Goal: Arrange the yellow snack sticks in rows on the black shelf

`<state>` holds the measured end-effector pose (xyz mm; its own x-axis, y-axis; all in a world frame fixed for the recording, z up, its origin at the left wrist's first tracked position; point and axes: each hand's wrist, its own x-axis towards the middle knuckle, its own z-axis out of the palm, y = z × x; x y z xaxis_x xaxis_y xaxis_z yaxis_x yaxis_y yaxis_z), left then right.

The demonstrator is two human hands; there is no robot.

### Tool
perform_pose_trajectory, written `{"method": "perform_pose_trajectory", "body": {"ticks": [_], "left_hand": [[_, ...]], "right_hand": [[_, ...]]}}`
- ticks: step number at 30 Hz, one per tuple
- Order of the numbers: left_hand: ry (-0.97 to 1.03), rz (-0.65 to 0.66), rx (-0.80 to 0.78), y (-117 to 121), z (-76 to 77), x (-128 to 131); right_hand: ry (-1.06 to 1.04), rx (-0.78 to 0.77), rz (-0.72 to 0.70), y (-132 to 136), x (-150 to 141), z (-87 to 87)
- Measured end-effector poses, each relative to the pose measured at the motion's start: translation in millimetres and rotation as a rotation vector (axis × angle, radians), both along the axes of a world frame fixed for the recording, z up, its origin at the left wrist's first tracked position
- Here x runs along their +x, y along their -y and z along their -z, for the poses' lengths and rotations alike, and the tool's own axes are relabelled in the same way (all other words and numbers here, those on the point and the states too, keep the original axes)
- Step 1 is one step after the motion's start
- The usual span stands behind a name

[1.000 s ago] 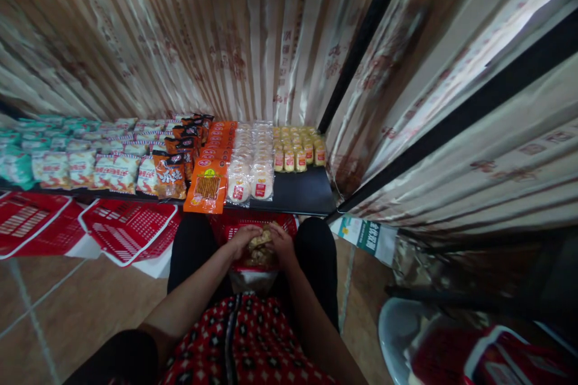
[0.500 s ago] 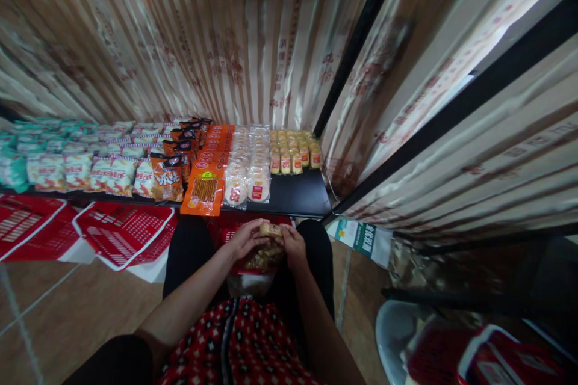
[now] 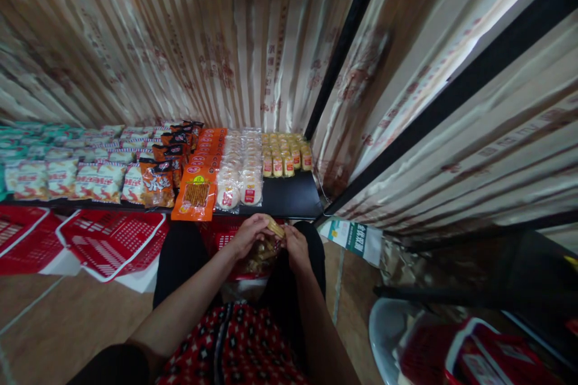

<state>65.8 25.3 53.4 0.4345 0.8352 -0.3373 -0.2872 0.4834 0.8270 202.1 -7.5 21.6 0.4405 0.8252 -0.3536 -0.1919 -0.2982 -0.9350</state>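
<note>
A small yellowish wrapped snack (image 3: 275,228) is held up between my two hands, over a red basket (image 3: 220,237) between my knees. My left hand (image 3: 251,233) grips its left end with closed fingers. At its right end, the fingertips of my right hand (image 3: 295,245) are pinched on the wrapper. More yellowish wrapped snacks (image 3: 261,257) lie in the basket below. On the black shelf (image 3: 291,194) ahead, similar yellow packets with red labels (image 3: 284,156) stand in rows.
Left of the yellow packets are round white crackers (image 3: 239,183), orange stick-snack bags (image 3: 195,195), brown-orange bags (image 3: 156,183) and white bags (image 3: 102,180). Red baskets (image 3: 112,240) sit under the shelf. A black post (image 3: 345,42) and a striped curtain (image 3: 203,42) rise behind. A grey-white tub (image 3: 383,331) stands right.
The snack has turned in my hands, its right end now slanting downward. My view has shifted slightly, so the shelf appears a little further left.
</note>
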Motion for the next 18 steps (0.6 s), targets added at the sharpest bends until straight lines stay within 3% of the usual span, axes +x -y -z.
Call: {"method": "perform_pose_trajectory", "body": {"ticks": [8, 18], "left_hand": [[0.1, 0.005, 0.028, -5.3, -9.0, 9.3], [0.033, -0.062, -0.008, -12.1, -10.9, 19.5]], "right_hand": [[-0.179, -0.027, -0.003, -0.9, -4.8, -13.6], [0.047, 0.04, -0.088, -0.4, 3.7, -12.3]]}}
